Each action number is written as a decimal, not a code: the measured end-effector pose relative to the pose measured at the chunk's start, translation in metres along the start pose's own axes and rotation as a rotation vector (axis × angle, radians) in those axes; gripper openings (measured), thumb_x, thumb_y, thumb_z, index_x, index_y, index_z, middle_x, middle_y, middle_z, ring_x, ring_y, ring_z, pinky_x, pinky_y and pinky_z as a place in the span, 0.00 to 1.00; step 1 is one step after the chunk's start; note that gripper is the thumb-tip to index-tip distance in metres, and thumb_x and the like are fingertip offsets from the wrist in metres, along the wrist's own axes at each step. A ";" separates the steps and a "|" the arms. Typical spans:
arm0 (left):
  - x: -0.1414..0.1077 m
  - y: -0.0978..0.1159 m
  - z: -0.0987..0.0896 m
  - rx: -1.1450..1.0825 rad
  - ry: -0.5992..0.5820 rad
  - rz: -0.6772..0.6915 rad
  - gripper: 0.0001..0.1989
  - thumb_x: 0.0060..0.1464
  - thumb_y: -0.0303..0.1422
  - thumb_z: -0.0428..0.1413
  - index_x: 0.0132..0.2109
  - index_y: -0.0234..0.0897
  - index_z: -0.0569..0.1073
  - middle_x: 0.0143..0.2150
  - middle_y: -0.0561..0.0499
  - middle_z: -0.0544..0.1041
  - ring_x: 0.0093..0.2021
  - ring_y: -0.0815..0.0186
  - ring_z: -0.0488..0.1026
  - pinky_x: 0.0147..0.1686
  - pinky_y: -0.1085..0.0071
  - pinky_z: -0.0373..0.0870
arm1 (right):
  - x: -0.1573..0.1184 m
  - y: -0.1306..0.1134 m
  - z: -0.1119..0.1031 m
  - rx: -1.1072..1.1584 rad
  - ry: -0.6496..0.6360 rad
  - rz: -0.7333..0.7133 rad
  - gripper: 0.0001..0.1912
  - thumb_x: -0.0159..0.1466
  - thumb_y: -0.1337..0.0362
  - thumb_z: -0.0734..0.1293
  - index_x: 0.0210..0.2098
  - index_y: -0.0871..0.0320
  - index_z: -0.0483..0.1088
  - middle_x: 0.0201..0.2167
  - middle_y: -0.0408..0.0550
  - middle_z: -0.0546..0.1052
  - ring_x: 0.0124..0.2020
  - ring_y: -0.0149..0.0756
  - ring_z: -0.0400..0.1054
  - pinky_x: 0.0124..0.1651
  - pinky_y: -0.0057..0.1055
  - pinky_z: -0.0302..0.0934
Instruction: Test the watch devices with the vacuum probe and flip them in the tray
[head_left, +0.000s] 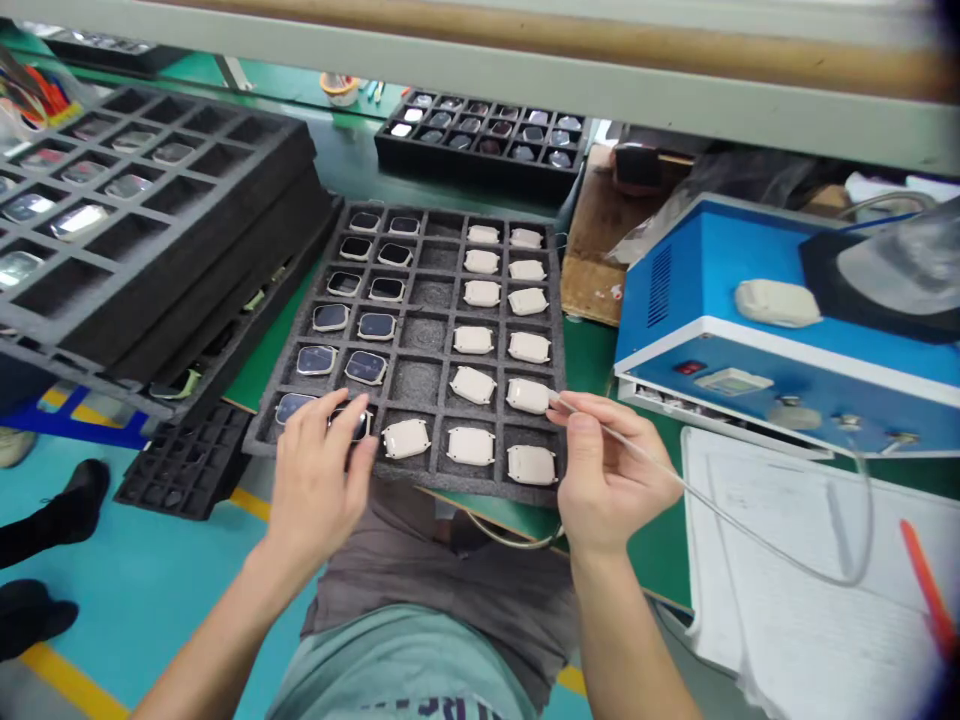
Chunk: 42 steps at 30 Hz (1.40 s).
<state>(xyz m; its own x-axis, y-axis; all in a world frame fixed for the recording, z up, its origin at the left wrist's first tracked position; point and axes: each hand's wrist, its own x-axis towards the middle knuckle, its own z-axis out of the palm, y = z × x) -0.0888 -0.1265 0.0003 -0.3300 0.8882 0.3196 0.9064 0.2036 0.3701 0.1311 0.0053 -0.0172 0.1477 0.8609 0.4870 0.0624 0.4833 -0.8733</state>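
Green work surface (589, 362) runs beyond both hands under a pale metal beam (480, 85), with turquoise floor (195, 570) striped in yellow showing to the left. Between and ahead of the hands lies a dark grey foam tray (421, 384) divided into square compartments, holding rounded-square, dark-glass watch faces on the left hand's side and cream, rounded-square cases with corner lugs (471, 447) on the right hand's side.

At the tray's near left, the left hand (321, 465) has its fingers bent and its thumb apart, around a dark-glass watch face (363, 425); whether it grips that piece cannot be told. Thumb and fingertips of the right hand (600, 450) pinch a thin pale tube (675, 475), its tip at the edge of the cream case (527, 396) just left of that hand.

Ahead and right of the right hand stands a blue metal box (690, 270); directly right are white papers (757, 600) and a red pen (926, 580). Thick black foam trays (259, 220) are stacked beyond the left hand, leftward.
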 end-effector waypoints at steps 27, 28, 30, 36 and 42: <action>0.078 0.103 0.064 -1.140 -0.165 -0.244 0.12 0.52 0.31 0.69 0.45 0.36 0.85 0.38 0.48 0.85 0.35 0.64 0.81 0.39 0.71 0.80 | 0.012 0.002 0.001 -0.030 -0.155 -0.101 0.10 0.71 0.70 0.68 0.45 0.51 0.79 0.44 0.48 0.86 0.48 0.41 0.82 0.53 0.44 0.79; 0.078 0.103 0.065 -1.139 -0.158 -0.238 0.12 0.52 0.30 0.69 0.45 0.36 0.85 0.38 0.48 0.85 0.35 0.64 0.81 0.38 0.71 0.80 | 0.012 0.002 0.001 -0.028 -0.155 -0.103 0.10 0.70 0.71 0.68 0.45 0.51 0.79 0.44 0.48 0.86 0.48 0.41 0.82 0.53 0.43 0.79; 0.078 0.101 0.065 -1.147 -0.156 -0.226 0.12 0.52 0.30 0.69 0.46 0.36 0.85 0.38 0.49 0.85 0.35 0.65 0.81 0.38 0.72 0.80 | 0.013 0.002 0.001 -0.023 -0.152 -0.114 0.10 0.70 0.71 0.68 0.45 0.52 0.79 0.43 0.48 0.86 0.47 0.40 0.82 0.52 0.42 0.79; 0.075 0.098 0.071 -1.147 -0.150 -0.176 0.14 0.54 0.28 0.68 0.48 0.36 0.85 0.41 0.48 0.85 0.37 0.67 0.81 0.40 0.74 0.80 | 0.013 0.004 0.002 -0.005 -0.158 -0.125 0.13 0.69 0.74 0.68 0.46 0.52 0.80 0.43 0.48 0.86 0.47 0.40 0.82 0.54 0.42 0.78; 0.075 0.098 0.070 -1.106 -0.140 -0.141 0.13 0.55 0.28 0.67 0.49 0.37 0.85 0.41 0.49 0.85 0.37 0.67 0.81 0.40 0.75 0.80 | 0.013 0.004 0.003 0.013 -0.164 -0.124 0.14 0.69 0.76 0.68 0.47 0.51 0.80 0.43 0.47 0.85 0.48 0.39 0.82 0.54 0.41 0.77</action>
<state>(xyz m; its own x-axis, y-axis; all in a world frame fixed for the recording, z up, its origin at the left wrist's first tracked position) -0.0064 -0.0109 -0.0006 -0.3155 0.9388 0.1385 0.1079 -0.1095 0.9881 0.1306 0.0187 -0.0144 -0.0231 0.8086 0.5879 0.0573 0.5882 -0.8067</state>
